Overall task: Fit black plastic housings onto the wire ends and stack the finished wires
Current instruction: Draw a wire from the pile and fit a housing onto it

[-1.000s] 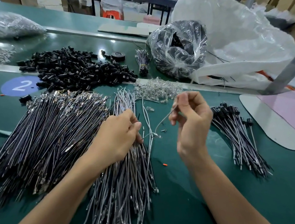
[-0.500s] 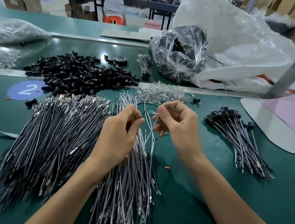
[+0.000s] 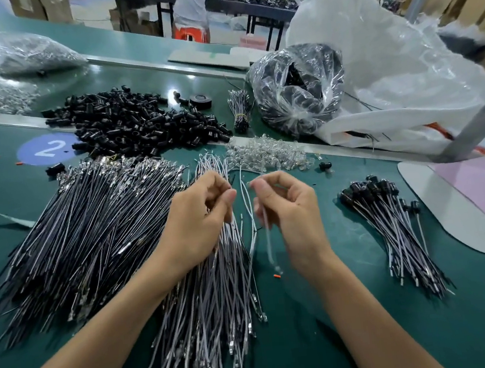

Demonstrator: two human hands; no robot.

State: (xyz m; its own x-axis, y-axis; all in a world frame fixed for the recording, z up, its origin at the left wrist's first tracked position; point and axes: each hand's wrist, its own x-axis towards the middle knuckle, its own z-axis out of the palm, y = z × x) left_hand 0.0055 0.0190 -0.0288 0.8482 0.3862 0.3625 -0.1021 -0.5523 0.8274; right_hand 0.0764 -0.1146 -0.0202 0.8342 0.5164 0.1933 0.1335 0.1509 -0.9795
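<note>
A heap of black plastic housings (image 3: pixel 138 126) lies at the back centre of the green table (image 3: pixel 373 335). A large fan of dark wires (image 3: pixel 84 241) spreads at the left, and a grey wire bundle (image 3: pixel 215 302) runs down the middle. My left hand (image 3: pixel 200 222) pinches wires at the top of the grey bundle. My right hand (image 3: pixel 289 208) holds one grey wire (image 3: pixel 269 247) that hangs down from its fingers. The two hands are close, thumbs a few centimetres apart. Finished wires with black housings (image 3: pixel 391 227) are stacked at the right.
A pile of small clear parts (image 3: pixel 265 154) lies behind the hands. A clear bag of black parts (image 3: pixel 300 89) and a big white bag (image 3: pixel 387 61) stand at the back right. A white board with a pink sheet (image 3: pixel 455 208) is at the right. A person stands beyond the table.
My right hand has turned so that its wire now hangs down instead of pointing toward the left hand. My left hand has stayed on the grey bundle. The view has tilted slightly.
</note>
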